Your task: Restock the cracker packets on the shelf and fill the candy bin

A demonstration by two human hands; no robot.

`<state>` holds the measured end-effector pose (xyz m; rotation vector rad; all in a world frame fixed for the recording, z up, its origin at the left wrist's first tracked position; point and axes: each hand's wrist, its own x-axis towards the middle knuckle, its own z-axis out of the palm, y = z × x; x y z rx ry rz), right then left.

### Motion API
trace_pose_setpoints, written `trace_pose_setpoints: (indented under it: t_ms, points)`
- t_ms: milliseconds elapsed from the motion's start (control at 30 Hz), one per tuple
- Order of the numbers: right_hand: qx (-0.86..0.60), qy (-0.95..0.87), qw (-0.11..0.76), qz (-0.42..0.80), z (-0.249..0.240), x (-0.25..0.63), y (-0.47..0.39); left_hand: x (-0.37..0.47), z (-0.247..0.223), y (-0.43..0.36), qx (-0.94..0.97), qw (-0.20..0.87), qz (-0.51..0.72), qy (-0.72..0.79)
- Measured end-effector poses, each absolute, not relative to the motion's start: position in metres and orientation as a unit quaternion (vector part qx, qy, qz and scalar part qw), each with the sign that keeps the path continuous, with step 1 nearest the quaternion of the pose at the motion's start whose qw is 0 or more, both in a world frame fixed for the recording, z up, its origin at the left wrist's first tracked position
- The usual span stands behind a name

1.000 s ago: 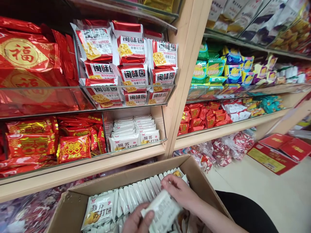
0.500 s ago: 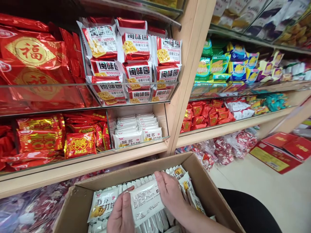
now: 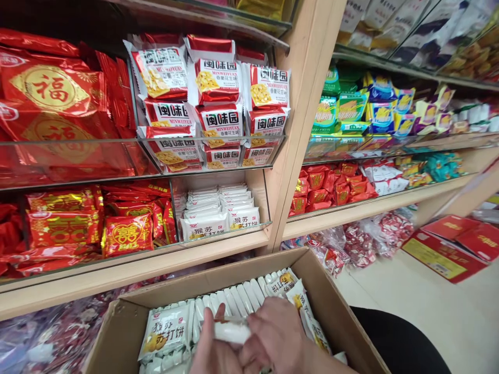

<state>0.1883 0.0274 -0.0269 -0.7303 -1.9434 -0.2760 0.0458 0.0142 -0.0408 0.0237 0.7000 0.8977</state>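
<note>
Now holds the white packet [image 3: 233, 332] near its ends in a loosely cupped left hand [image 3: 217, 354] and a closely curled right hand [image 3: 279, 328], turned edge-on instead of printed face up as before, over the upright packets [image 3: 237, 300] in the open carton [image 3: 218, 276], below the glass-fronted shelves [image 3: 234, 245].

One cardboard box [image 3: 339, 306] lies at six o'clock and one red carton [image 3: 448, 244] just past three. There are two hands: one left hand [image 3: 216, 350], one right hand [image 3: 278, 330]. Between them is one held packet [image 3: 233, 331]. In the box, one flat white packet [image 3: 166, 332] lies toward seven o'clock and at least three printed packets [image 3: 317, 332] toward five; the upright row [image 3: 241, 298] is too tight to count. Toward eight stand two white stacks [image 3: 205, 224]; at eleven, nine labelled red-and-white packets [image 3: 220, 122].
</note>
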Motion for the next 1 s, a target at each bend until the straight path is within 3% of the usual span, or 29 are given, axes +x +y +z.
trace_pose_setpoints:
  t_ms: [133,300,467,600,700,867,933,1000]
  points:
    - [-0.238,-0.848,0.471,-0.036,-0.022,0.176,0.011,0.038,-0.029,0.010,0.032,0.816,0.494,0.299]
    - [-0.409,-0.772,0.438,0.212,-0.006,0.184,0.012,0.026,-0.020,0.009,0.083,0.792,0.534,0.283]
    - [-0.479,-0.735,0.378,0.295,0.001,0.191,0.013,0.023,-0.011,0.004,0.127,0.807,0.482,0.318]
    - [-0.461,-0.642,0.302,0.533,-0.007,0.181,0.012,0.030,-0.008,-0.002,0.154,0.797,0.487,0.323]
    - [-0.394,-0.544,0.309,0.673,-0.011,0.169,0.009,0.035,-0.010,-0.001,0.128,0.811,0.496,0.281]
    - [-0.384,-0.554,0.437,0.596,0.028,0.180,0.020,0.031,-0.023,0.011,0.130,0.801,0.519,0.267]
    - [-0.407,-0.637,0.453,0.472,0.058,0.195,0.042,0.027,-0.031,0.017,0.172,0.787,0.513,0.297]
    - [-0.447,-0.740,0.426,0.265,0.086,0.207,0.073,0.025,-0.037,0.020,0.205,0.784,0.489,0.324]
